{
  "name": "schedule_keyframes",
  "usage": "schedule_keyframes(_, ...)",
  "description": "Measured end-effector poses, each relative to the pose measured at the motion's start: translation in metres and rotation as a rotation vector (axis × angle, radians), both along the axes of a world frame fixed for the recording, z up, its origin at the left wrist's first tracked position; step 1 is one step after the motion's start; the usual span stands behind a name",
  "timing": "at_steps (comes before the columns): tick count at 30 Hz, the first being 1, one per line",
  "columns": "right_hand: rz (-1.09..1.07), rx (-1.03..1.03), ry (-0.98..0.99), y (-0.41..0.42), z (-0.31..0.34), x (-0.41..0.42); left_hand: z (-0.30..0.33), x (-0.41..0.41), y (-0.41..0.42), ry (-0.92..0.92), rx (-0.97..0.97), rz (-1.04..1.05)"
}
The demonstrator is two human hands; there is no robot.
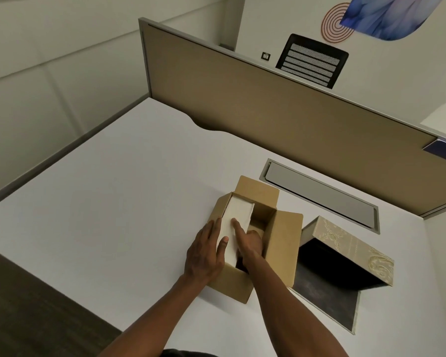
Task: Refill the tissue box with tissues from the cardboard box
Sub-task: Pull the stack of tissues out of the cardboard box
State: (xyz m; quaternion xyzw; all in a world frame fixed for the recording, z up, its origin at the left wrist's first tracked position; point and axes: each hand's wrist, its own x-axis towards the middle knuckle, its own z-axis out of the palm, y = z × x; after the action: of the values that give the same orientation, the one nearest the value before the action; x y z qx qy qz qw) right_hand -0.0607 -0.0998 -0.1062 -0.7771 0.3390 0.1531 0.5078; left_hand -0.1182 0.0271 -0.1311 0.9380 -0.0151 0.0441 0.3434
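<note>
An open brown cardboard box [281, 243] stands on the white desk with its flaps spread. A white pack of tissues [238, 215] stands tilted against the box's left wall. My left hand [206, 251] grips the pack from the outer left side, thumb on its face. My right hand [250, 240] reaches inside the box and presses on the pack's right side with the index finger stretched out. To the right sits the beige patterned tissue box [345, 243], open, with a dark hollow inside and its dark base panel [327, 300] lying flat on the desk.
The white desk [113, 202] spreads wide to the left. A grey cable hatch [319, 194] is set into it behind the boxes. A tan partition [268, 99] closes the far side, with a black chair [312, 60] beyond it.
</note>
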Motion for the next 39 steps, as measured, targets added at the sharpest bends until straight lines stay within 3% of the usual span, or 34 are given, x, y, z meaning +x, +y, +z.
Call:
schedule_keyframes(18, -0.197, 0.531, 0.052, -0.017, 0.004, 0.007, 0.000, 0.001, 0.000, 0.024, 0.003, -0.026)
schedule_keyframes(25, -0.162, 0.496, 0.051, -0.016, 0.007, 0.014, 0.001, 0.001, 0.001, 0.012, 0.008, -0.017)
schedule_keyframes(33, -0.110, 0.181, 0.024, 0.004, 0.002, 0.007, 0.000, 0.001, -0.001, -0.001, 0.000, -0.006)
schedule_keyframes(39, -0.226, 0.327, -0.015, 0.003, -0.003, 0.004, 0.000, 0.002, 0.002, 0.012, 0.003, -0.015)
